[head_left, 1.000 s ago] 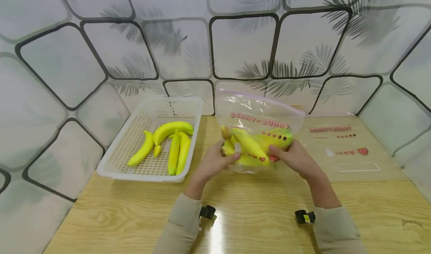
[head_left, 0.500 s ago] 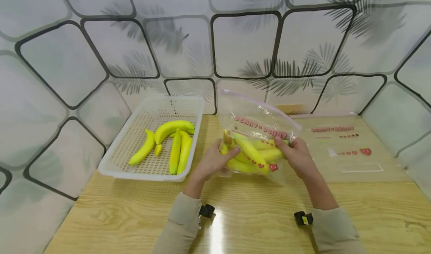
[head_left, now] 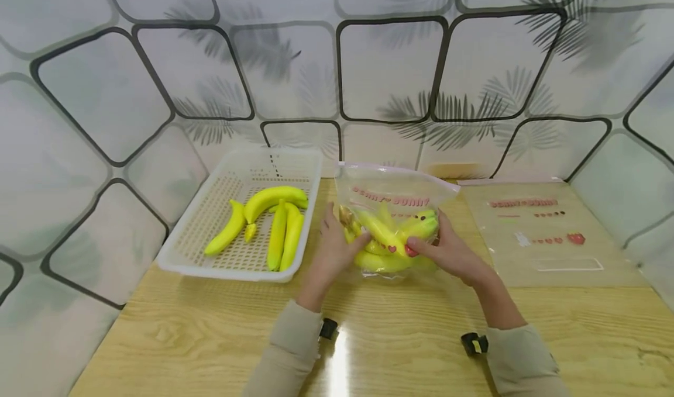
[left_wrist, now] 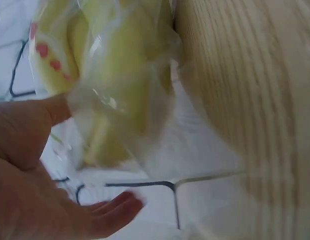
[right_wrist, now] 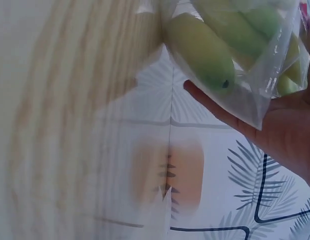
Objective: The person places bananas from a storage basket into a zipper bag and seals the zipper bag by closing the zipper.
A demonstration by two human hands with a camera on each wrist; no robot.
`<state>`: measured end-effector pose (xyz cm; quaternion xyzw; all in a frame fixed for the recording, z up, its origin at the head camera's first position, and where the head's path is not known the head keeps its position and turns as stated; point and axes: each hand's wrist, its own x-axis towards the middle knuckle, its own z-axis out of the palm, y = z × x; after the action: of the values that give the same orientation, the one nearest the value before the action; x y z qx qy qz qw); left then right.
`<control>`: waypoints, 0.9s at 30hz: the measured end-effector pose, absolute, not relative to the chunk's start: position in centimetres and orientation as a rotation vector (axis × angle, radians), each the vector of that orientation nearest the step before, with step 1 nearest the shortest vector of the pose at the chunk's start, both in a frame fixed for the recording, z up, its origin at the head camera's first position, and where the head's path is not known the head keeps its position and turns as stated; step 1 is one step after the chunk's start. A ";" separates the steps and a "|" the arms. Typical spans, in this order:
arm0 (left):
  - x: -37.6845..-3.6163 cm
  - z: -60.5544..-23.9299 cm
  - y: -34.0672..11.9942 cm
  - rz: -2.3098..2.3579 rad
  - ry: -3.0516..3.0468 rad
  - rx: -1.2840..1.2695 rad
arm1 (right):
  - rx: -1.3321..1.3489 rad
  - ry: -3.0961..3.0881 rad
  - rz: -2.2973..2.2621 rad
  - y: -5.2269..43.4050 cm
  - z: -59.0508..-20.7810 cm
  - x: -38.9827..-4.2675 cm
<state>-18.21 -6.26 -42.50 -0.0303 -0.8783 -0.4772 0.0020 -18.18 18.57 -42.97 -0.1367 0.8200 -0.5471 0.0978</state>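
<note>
In the head view we have the clear zip bag (head_left: 395, 218) of bananas (head_left: 381, 262) upright over the worktop (head_left: 411, 338), just beside the white basket (head_left: 226, 275), with our right hand (head_left: 453, 256) gripping its right side between thumb and fingers. The left wrist view shows our left hand (left_wrist: 35, 200) spread and loose, only the thumb seeming to touch the film. From the right wrist view, we judge the bag light, limp and slippery, best held low where firmer fruit backs it.
</note>
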 end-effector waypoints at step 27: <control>-17.2 -41.7 -2.1 -0.178 -2.882 -0.413 | -0.390 2.661 -1.236 19.1 -42.4 -17.3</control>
<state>-17.16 -2.15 -41.73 -0.1407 -0.9818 -0.0605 0.1123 -17.31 19.09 -42.37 -0.1312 0.8954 -0.4158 0.0907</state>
